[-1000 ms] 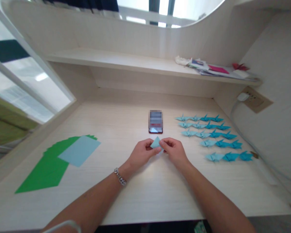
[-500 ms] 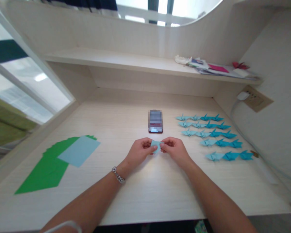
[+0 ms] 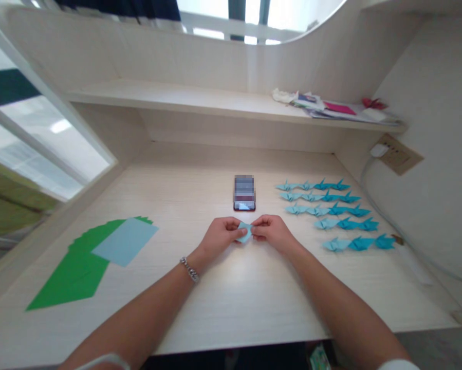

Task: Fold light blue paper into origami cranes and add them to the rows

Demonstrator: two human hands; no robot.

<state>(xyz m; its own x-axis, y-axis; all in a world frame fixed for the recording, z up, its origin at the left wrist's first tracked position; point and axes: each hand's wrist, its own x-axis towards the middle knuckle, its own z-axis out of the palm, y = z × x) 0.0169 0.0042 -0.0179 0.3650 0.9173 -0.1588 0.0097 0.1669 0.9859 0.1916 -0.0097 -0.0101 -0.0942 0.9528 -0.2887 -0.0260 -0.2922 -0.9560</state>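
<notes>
A small folded piece of light blue paper (image 3: 244, 234) is held between my two hands, low over the desk. My left hand (image 3: 223, 232) pinches its left side between thumb and fingers. At its right edge, my right hand (image 3: 271, 231) grips it in the same way. Fingers cover parts of the paper, so its exact folds cannot be made out. Just beyond my hands lies a phone (image 3: 244, 193) with a blurred screen. To the right, folded paper cranes (image 3: 346, 224) in lighter and deeper blue stand in several rows.
Fanned green paper sheets (image 3: 69, 280) lie on the left of the desk, with a light blue sheet (image 3: 126, 241) on top. A shelf (image 3: 200, 100) runs across the back, holding papers (image 3: 323, 109). On the right wall, a plugged-in cable (image 3: 364, 177) trails down from the socket (image 3: 400, 154).
The folded paper has turned slightly between my fingers, and my right hand has shifted a little on its edge. The whole view has moved slightly.
</notes>
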